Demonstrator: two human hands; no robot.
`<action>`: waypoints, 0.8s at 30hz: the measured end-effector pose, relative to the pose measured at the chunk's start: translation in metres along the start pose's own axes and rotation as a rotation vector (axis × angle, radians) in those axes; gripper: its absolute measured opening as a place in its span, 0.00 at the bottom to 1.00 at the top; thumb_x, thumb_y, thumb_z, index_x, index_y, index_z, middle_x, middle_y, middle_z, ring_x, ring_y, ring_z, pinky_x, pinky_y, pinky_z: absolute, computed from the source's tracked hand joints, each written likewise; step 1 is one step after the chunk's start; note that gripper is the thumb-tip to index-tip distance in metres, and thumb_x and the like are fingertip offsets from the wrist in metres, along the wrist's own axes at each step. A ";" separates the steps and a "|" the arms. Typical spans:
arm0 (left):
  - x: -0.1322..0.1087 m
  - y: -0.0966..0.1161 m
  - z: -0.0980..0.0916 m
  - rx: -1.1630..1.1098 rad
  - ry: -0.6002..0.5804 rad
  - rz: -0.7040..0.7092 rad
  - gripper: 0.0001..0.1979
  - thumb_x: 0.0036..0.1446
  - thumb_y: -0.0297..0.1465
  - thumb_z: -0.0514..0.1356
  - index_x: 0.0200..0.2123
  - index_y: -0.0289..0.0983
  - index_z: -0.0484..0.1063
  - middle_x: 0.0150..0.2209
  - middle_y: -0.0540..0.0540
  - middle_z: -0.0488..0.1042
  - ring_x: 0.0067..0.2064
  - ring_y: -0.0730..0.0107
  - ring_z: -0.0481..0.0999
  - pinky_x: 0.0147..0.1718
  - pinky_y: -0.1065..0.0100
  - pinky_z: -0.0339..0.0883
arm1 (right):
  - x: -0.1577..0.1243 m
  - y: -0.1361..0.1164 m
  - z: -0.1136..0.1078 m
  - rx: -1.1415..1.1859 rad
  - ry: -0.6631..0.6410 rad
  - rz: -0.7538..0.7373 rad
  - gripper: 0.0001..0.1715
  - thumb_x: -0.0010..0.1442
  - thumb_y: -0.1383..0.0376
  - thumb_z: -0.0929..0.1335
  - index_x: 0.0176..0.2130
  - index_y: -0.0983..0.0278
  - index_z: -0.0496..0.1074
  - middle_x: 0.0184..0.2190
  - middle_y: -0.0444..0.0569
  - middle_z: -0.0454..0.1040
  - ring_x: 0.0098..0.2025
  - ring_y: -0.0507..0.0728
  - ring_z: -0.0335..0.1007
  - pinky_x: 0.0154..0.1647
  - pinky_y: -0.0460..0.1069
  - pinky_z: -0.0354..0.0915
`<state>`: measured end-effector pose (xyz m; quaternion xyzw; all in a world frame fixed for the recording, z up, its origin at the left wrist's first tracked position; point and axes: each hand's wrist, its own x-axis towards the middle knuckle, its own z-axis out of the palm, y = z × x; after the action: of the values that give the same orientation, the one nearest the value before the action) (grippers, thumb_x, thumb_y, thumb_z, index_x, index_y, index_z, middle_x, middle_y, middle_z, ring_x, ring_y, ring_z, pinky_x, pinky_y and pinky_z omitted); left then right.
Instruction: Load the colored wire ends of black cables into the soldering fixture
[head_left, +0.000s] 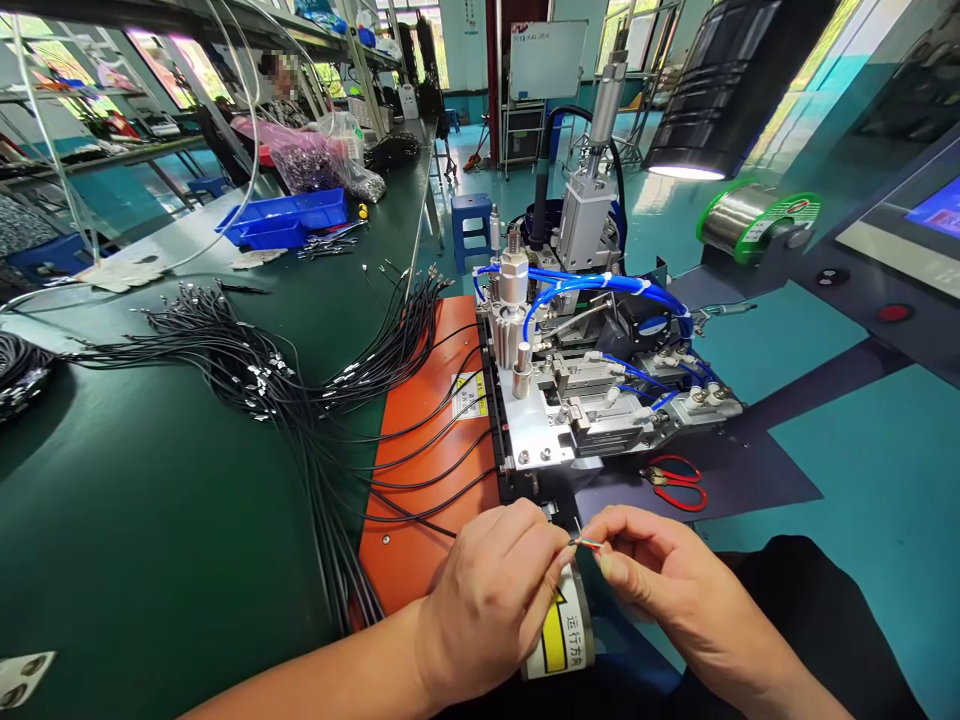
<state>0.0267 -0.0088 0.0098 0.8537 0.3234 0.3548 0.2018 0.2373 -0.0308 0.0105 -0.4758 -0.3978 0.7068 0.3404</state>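
My left hand (502, 590) pinches the end of a black cable (433, 527) in front of the machine. Thin coloured wires (589, 544), reddish and greenish, stick out of that end toward the right. My right hand (667, 580) closes its thumb and forefinger on these wires. Just beyond both hands is the metal machine (540, 420) with blue air tubes. Several black cables run from its left side across an orange plate (420, 480). Under my hands a white label with a yellow stripe (553, 635) shows on a rounded part.
Bundles of black cables (259, 380) lie on the green table (187, 520). Red-handled cutters (679, 485) rest right of the machine. A solder spool (757, 222), a black lamp (720, 90) and blue trays (285, 215) stand around. One person (285, 95) sits far left.
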 end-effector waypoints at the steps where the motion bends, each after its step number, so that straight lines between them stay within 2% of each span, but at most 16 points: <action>1: 0.000 0.000 0.000 -0.002 -0.002 0.001 0.05 0.67 0.23 0.56 0.38 0.32 0.72 0.31 0.44 0.68 0.33 0.68 0.65 0.30 0.66 0.59 | 0.000 0.000 0.000 -0.003 0.005 -0.010 0.14 0.61 0.55 0.74 0.40 0.62 0.77 0.28 0.40 0.64 0.30 0.48 0.52 0.29 0.42 0.53; 5: 0.000 0.000 -0.001 -0.029 -0.007 -0.010 0.05 0.67 0.23 0.55 0.39 0.32 0.72 0.32 0.44 0.69 0.33 0.68 0.66 0.30 0.66 0.59 | 0.003 -0.001 0.000 -0.021 -0.003 -0.032 0.13 0.61 0.57 0.75 0.41 0.62 0.77 0.33 0.42 0.69 0.36 0.50 0.61 0.39 0.44 0.60; 8: 0.001 0.001 -0.003 -0.055 -0.026 -0.006 0.06 0.68 0.23 0.54 0.40 0.32 0.71 0.32 0.44 0.69 0.33 0.68 0.66 0.30 0.67 0.59 | 0.004 0.000 -0.001 -0.096 0.007 -0.061 0.10 0.60 0.59 0.76 0.39 0.61 0.77 0.33 0.42 0.70 0.36 0.51 0.62 0.39 0.45 0.61; 11: 0.002 0.001 -0.005 -0.073 -0.053 -0.003 0.06 0.68 0.23 0.53 0.40 0.32 0.71 0.32 0.45 0.69 0.34 0.68 0.66 0.30 0.67 0.58 | 0.004 0.001 -0.001 -0.258 0.045 -0.177 0.05 0.61 0.62 0.75 0.34 0.59 0.77 0.34 0.42 0.71 0.37 0.52 0.64 0.40 0.46 0.61; 15: 0.001 -0.001 -0.005 -0.119 -0.093 0.022 0.06 0.68 0.23 0.53 0.39 0.32 0.71 0.31 0.45 0.68 0.33 0.68 0.65 0.30 0.66 0.58 | 0.005 0.004 -0.001 -0.398 0.041 -0.385 0.06 0.64 0.63 0.73 0.33 0.59 0.77 0.33 0.43 0.70 0.38 0.52 0.67 0.40 0.47 0.62; 17: 0.001 -0.001 -0.004 -0.130 -0.080 0.028 0.06 0.67 0.22 0.54 0.40 0.32 0.71 0.31 0.45 0.68 0.33 0.68 0.65 0.30 0.67 0.59 | 0.006 0.005 0.000 -0.423 0.061 -0.428 0.09 0.65 0.62 0.72 0.32 0.60 0.76 0.32 0.43 0.70 0.37 0.52 0.67 0.40 0.47 0.62; 19: 0.001 0.001 -0.004 -0.106 -0.036 0.021 0.05 0.67 0.22 0.55 0.40 0.32 0.71 0.31 0.45 0.68 0.33 0.68 0.66 0.30 0.67 0.59 | 0.005 0.004 0.000 -0.447 0.093 -0.365 0.10 0.65 0.59 0.72 0.32 0.60 0.76 0.33 0.44 0.70 0.37 0.52 0.66 0.40 0.47 0.62; 21: 0.000 0.002 -0.003 -0.059 0.003 0.010 0.04 0.66 0.22 0.56 0.39 0.32 0.71 0.31 0.45 0.69 0.33 0.68 0.66 0.31 0.67 0.60 | 0.002 0.002 -0.001 -0.443 0.117 -0.243 0.07 0.63 0.58 0.73 0.36 0.59 0.76 0.35 0.43 0.70 0.36 0.51 0.65 0.39 0.46 0.62; 24: 0.000 0.004 -0.002 -0.003 0.023 -0.005 0.04 0.66 0.23 0.57 0.39 0.33 0.71 0.31 0.45 0.68 0.33 0.68 0.66 0.31 0.67 0.61 | -0.006 -0.002 -0.001 -0.394 0.111 -0.121 0.14 0.59 0.58 0.76 0.44 0.57 0.75 0.39 0.42 0.69 0.34 0.51 0.62 0.35 0.46 0.62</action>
<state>0.0266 -0.0114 0.0130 0.8484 0.3273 0.3647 0.2004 0.2397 -0.0346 0.0141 -0.5468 -0.5368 0.5662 0.3040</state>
